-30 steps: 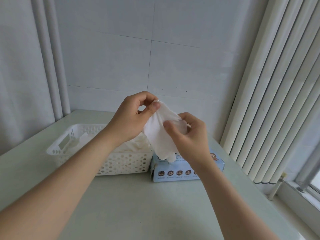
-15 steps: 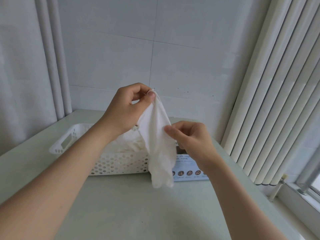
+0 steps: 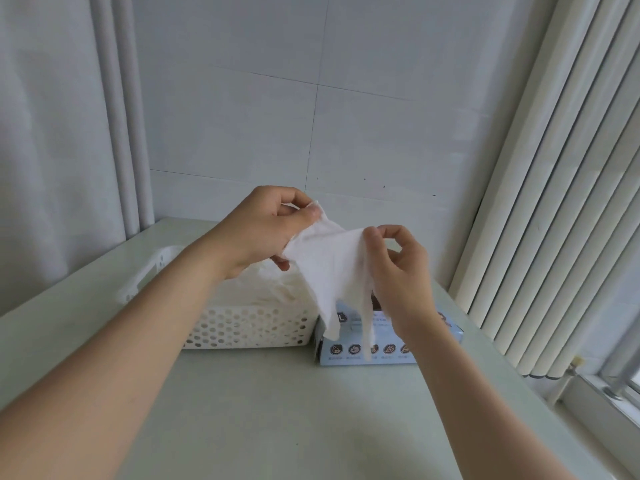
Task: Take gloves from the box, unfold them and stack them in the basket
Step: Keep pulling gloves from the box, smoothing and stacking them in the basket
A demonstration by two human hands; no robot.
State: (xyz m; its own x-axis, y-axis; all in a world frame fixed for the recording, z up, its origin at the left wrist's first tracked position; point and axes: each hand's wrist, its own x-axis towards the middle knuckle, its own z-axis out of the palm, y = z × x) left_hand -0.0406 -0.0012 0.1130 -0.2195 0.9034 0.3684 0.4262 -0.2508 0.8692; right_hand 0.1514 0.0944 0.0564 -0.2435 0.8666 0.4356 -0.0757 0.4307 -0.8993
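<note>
The left hand (image 3: 258,233) and the right hand (image 3: 398,268) each pinch one top corner of a white glove (image 3: 330,271), stretched between them above the box (image 3: 388,344). Its fingers hang down, perhaps partly stuck together. If one pinch slips, the glove may fall beside the basket (image 3: 242,327), not on the stack.

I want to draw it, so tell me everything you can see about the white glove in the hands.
The thin white glove looks soft and crinkly. Its cuff is stretched wide on top; its fingers dangle down. The left hand pinches one cuff corner, the right hand the other. It hangs in the air in front of the pale blue cardboard box.
</note>
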